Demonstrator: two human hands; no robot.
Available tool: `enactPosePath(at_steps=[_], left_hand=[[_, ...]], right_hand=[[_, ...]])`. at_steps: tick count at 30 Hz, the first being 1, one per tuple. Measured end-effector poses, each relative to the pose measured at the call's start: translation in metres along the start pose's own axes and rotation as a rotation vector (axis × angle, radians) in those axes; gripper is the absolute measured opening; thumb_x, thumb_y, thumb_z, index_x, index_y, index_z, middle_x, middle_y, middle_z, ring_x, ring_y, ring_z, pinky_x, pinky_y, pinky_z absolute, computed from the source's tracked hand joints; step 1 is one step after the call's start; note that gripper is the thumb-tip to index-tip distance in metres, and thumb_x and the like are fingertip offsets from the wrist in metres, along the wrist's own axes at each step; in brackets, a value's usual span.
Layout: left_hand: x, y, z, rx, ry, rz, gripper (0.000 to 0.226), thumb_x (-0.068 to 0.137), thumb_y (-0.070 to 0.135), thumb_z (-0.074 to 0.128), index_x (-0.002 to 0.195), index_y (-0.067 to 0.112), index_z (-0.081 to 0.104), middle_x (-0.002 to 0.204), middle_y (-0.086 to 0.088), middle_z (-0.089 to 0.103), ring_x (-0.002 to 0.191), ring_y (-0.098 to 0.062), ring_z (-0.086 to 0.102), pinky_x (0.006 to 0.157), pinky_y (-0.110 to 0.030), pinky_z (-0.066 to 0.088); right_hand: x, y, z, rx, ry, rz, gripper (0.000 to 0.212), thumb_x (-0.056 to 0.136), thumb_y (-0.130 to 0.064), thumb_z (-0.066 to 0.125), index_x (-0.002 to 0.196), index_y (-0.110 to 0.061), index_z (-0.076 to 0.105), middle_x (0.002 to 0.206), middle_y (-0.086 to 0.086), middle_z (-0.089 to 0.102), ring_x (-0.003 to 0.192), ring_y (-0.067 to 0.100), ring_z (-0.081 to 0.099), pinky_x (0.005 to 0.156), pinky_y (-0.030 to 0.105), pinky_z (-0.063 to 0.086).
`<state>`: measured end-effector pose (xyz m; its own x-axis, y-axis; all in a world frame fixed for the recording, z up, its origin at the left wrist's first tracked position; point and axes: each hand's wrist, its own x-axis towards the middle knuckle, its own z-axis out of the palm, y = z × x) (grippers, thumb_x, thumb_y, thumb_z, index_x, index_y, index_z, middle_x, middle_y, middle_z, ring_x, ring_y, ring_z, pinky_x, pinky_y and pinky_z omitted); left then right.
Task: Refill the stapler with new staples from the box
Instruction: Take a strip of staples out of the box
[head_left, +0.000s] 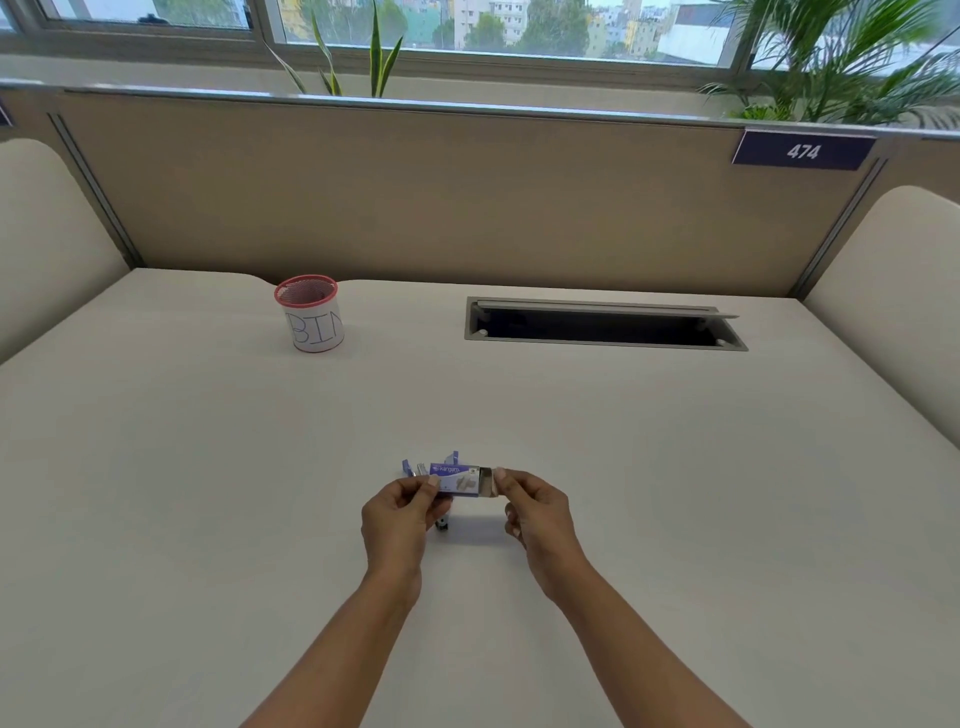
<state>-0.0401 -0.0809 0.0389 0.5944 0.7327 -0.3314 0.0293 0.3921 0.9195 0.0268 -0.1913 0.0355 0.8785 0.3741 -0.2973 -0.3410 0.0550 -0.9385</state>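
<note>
- The staple box (457, 480), small and purple, is held above the desk (623, 441), near its front and about midway across. The left hand (397, 512) pinches the sleeve at its left end with thumb and fingertips closed on it.
- The right hand (537, 512) is closed narrowly on the inner tray (487, 480), which is seen partly drawn out at the right end.
- A small dark part (442, 526) is visible under the left hand; it is probably the stapler, but too little shows to be sure. Whether its magazine is open cannot be told.
- Risk: if the tray is pulled clear of the sleeve or tilted, the staple strips could slide out and scatter or break into short pieces.
- Risk: with the open flaps (415, 467) at the left end, strips might be pushed out there if the tray is shoved back.
- Risk: a strip picked up by a hard pinch might snap, being only lightly bonded.
- Open room: bare desk surface lies on every side of the hands. The mesh cup marked BIN (310, 314) and the open cable hatch (602, 327) stand well apart at the back, near the partition (415, 197).
- The near desk edge is out of view, so spill over it cannot be ruled out.
</note>
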Motion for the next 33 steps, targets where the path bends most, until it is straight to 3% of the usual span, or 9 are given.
enactPosePath(at_steps=[5,11,18,22,25,29,33], left_hand=[[-0.0042,0.0028,-0.0003,-0.018,-0.018,0.007,0.003,0.086,0.003,0.06,0.086,0.005,0.061,0.087,-0.009,0.067,0.074,-0.018,0.064,0.061,-0.012,0.055],[-0.007,0.0038,0.0011,-0.023,-0.064,0.013,0.01,0.086,0.001,0.06,0.092,0.009,0.062,0.082,-0.01,0.068,0.059,-0.005,0.068,0.066,-0.015,0.056],[-0.0056,0.0015,-0.0001,0.012,-0.071,-0.001,0.014,0.084,0.004,0.062,0.098,0.008,0.063,0.084,-0.01,0.07,0.064,-0.01,0.069,0.076,-0.025,0.056],[-0.0047,0.0005,-0.0016,0.029,-0.071,-0.002,0.018,0.084,0.004,0.063,0.102,0.006,0.062,0.09,-0.014,0.071,0.071,-0.015,0.069,0.07,-0.021,0.057],[-0.0045,0.0004,-0.0021,0.027,-0.073,0.003,0.024,0.083,0.002,0.063,0.107,0.007,0.059,0.089,-0.016,0.07,0.065,-0.013,0.07,0.068,-0.021,0.058],[-0.0049,-0.0011,-0.0023,0.024,-0.077,0.018,0.031,0.084,0.001,0.062,0.112,0.014,0.061,0.084,-0.012,0.07,0.064,-0.012,0.07,0.076,-0.024,0.055],[-0.0021,-0.0036,-0.0028,0.022,-0.064,0.012,0.033,0.083,0.002,0.063,0.115,0.01,0.063,0.084,-0.008,0.07,0.063,-0.008,0.07,0.075,-0.022,0.057]], right_hand=[[-0.0006,0.0,0.001,-0.006,0.023,-0.002,0.017,0.088,-0.019,0.061,0.094,-0.005,0.068,0.058,-0.002,0.047,0.048,0.008,0.03,0.042,0.015,0.028],[0.0001,-0.0004,0.0023,-0.008,0.046,0.013,0.015,0.086,-0.016,0.064,0.093,-0.004,0.067,0.056,-0.003,0.049,0.046,0.008,0.032,0.042,0.016,0.029],[0.0003,-0.0019,0.0027,-0.041,0.037,0.03,0.017,0.084,-0.016,0.066,0.094,-0.003,0.067,0.061,-0.004,0.054,0.05,0.008,0.034,0.044,0.017,0.03],[0.0005,-0.0023,0.0028,-0.014,0.027,0.054,0.013,0.083,-0.016,0.067,0.09,-0.005,0.067,0.054,-0.01,0.055,0.049,0.008,0.034,0.043,0.017,0.03],[0.0003,-0.0011,0.0033,0.025,0.06,0.056,0.01,0.081,-0.015,0.07,0.081,-0.009,0.062,0.048,-0.012,0.054,0.046,0.008,0.033,0.042,0.017,0.029],[-0.0027,0.0035,0.0057,-0.064,0.162,-0.008,0.014,0.08,-0.023,0.07,0.08,-0.009,0.069,0.058,-0.008,0.059,0.049,0.005,0.042,0.053,0.02,0.035],[-0.0064,0.0051,0.0094,-0.198,0.175,-0.089,0.015,0.086,-0.025,0.063,0.089,-0.016,0.074,0.075,-0.006,0.068,0.062,0.002,0.053,0.063,0.016,0.042]])
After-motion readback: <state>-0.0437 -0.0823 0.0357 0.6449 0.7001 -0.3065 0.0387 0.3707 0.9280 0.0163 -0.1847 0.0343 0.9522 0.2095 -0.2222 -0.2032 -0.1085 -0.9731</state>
